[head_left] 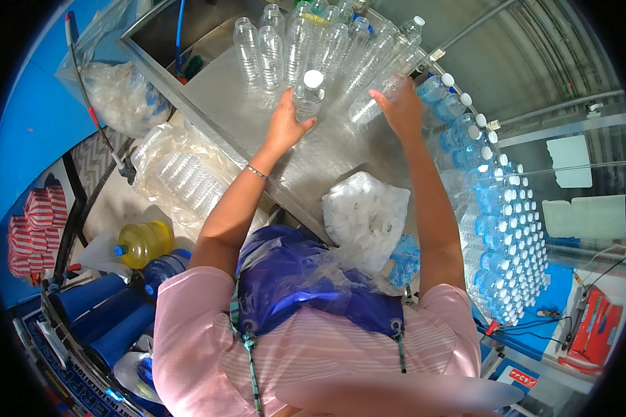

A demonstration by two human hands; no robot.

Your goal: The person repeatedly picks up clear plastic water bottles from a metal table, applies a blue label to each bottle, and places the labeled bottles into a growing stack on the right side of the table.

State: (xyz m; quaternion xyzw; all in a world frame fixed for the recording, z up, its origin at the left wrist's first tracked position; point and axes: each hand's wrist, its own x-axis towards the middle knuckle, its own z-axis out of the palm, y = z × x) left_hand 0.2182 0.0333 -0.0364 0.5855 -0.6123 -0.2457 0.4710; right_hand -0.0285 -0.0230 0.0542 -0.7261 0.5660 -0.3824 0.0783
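Note:
A clear plastic bottle with a white cap (309, 104) stands upright in my left hand (289, 125), whose fingers wrap its side. To its right, my right hand (400, 108) is closed round a tilted clear plastic bottle (366, 111), with the thumb toward the left. Beyond both hands, several empty clear bottles (270, 59) stand uncapped on the steel counter (219, 104). A clear bag of white caps (366, 212) sits at the counter's near edge, close to my body.
Many filled bottles with white caps (497, 222) stand in rows along the right. Left of the counter lies a clear bag of empty bottles (181, 181). A yellow jug (146, 243) and blue jugs (167, 271) are at the lower left. A metal rail (473, 31) runs at the upper right.

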